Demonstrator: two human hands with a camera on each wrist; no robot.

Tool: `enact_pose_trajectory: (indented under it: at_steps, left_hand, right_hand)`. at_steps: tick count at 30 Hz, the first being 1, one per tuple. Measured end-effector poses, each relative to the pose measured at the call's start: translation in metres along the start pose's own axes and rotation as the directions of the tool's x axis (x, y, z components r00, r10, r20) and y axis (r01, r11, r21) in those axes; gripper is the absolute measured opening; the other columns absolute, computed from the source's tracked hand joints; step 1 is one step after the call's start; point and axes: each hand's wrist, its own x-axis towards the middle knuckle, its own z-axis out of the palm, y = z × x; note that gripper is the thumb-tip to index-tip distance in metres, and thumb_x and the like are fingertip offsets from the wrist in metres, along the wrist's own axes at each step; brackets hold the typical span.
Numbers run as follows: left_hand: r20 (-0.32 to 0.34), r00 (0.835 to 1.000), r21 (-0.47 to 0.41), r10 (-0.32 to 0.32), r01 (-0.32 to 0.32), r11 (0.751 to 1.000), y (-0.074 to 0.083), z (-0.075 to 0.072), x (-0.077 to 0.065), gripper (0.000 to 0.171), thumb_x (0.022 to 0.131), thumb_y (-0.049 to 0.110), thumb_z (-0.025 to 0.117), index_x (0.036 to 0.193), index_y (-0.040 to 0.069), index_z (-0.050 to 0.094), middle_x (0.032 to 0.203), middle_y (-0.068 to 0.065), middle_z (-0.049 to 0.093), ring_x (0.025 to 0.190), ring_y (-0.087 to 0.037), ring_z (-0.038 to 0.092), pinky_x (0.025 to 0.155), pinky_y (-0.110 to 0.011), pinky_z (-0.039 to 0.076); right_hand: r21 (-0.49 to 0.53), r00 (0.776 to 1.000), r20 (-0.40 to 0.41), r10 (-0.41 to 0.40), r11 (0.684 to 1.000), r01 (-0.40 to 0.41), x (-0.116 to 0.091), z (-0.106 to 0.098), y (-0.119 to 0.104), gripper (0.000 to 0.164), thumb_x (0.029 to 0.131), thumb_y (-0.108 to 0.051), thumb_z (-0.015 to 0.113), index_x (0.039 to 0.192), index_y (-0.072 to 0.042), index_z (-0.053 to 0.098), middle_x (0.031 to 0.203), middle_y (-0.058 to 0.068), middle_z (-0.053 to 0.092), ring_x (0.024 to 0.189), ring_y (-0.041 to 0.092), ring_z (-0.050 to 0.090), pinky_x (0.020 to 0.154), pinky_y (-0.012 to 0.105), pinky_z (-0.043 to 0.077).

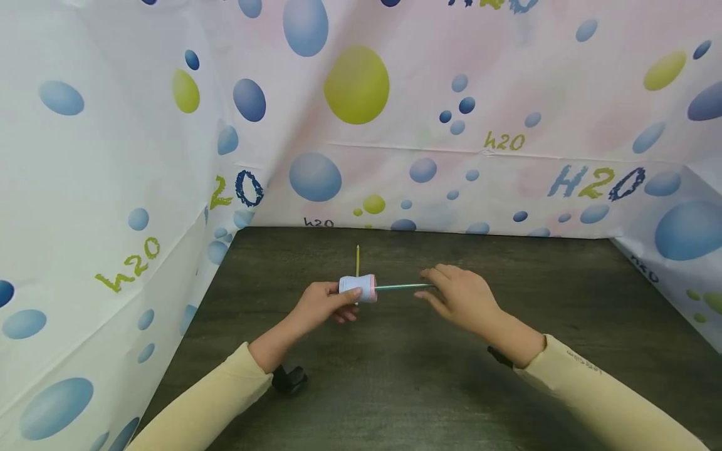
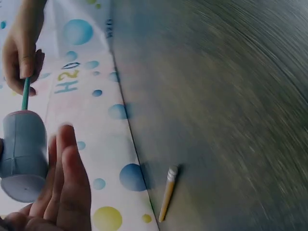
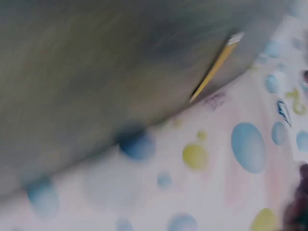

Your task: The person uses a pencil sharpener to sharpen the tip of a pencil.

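In the head view my left hand grips a small pale-blue cup tipped on its side, its pink-edged mouth facing right. A thin green pencil-like stick runs from that mouth to my right hand, which pinches its outer end between thumb and fingers. The left wrist view shows the cup from its base, with fingers of my left hand spread beside it and the green stick at its far end. Inside the cup, the stick's other end is hidden.
A yellow pencil with a whitish end lies on the dark wooden table, behind the cup. White sheeting printed with blue and green dots encloses the back and sides. Each wrist carries a black strap-on mount.
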Motion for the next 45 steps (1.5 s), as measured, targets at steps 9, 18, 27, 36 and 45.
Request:
enact_pose_trajectory:
  at_steps: [9, 18, 27, 36, 45]
  left_hand:
    - [0.124, 0.991, -0.047, -0.043, 0.049, 0.998, 0.011, -0.009, -0.009, 0.041, 0.100, 0.025, 0.067, 0.118, -0.012, 0.067, 0.094, -0.017, 0.079, 0.084, -0.019, 0.078, 0.081, -0.039, 0.063]
    - [-0.066, 0.925, 0.504, 0.375, -0.293, 0.813, 0.013, -0.002, -0.020, 0.057, 0.085, 0.019, 0.084, 0.134, 0.001, 0.061, 0.119, -0.016, 0.074, 0.100, -0.029, 0.074, 0.085, -0.043, 0.062]
    - [-0.100, 0.976, 0.317, 0.191, -0.151, 0.936, 0.006, -0.002, -0.009, 0.055, 0.093, 0.028, 0.076, 0.134, -0.005, 0.062, 0.116, -0.022, 0.074, 0.099, -0.029, 0.076, 0.083, -0.040, 0.063]
    - [0.147, 0.987, -0.083, -0.058, 0.070, 0.994, 0.012, -0.010, -0.005, 0.046, 0.102, 0.033, 0.062, 0.108, -0.012, 0.070, 0.078, -0.005, 0.078, 0.065, -0.007, 0.073, 0.068, -0.031, 0.062]
    - [-0.016, 0.983, 0.268, 0.184, -0.173, 0.948, 0.018, -0.002, -0.010, 0.053, 0.092, 0.026, 0.078, 0.133, -0.005, 0.062, 0.114, -0.020, 0.075, 0.095, -0.023, 0.075, 0.082, -0.038, 0.063]
  right_hand:
    - [-0.388, 0.813, -0.458, -0.360, 0.904, 0.182, 0.004, 0.014, -0.009, 0.047, 0.111, -0.038, 0.043, 0.079, -0.012, 0.066, 0.064, -0.003, 0.054, 0.049, 0.012, 0.047, 0.041, 0.023, 0.031]
    - [0.580, 0.744, 0.644, 0.179, 0.520, -0.627, 0.008, -0.003, -0.009, 0.044, 0.108, -0.038, 0.049, 0.079, -0.009, 0.066, 0.052, -0.011, 0.031, 0.045, 0.003, 0.019, 0.045, 0.021, 0.017]
    - [0.375, 0.898, 0.389, 0.206, 0.855, -0.358, 0.003, -0.003, -0.005, 0.039, 0.101, -0.035, 0.065, 0.117, 0.000, 0.072, 0.074, 0.000, 0.066, 0.058, 0.010, 0.052, 0.054, 0.027, 0.044]
    - [-0.419, 0.824, -0.450, -0.344, 0.896, 0.146, -0.002, 0.012, -0.008, 0.041, 0.110, -0.040, 0.045, 0.094, -0.012, 0.070, 0.076, 0.001, 0.059, 0.062, 0.020, 0.052, 0.055, 0.033, 0.035]
    - [0.225, 0.983, 0.047, 0.178, 0.957, -0.184, 0.000, -0.004, -0.015, 0.058, 0.106, -0.054, 0.043, 0.085, -0.011, 0.077, 0.061, -0.005, 0.061, 0.049, 0.004, 0.042, 0.046, 0.021, 0.029]
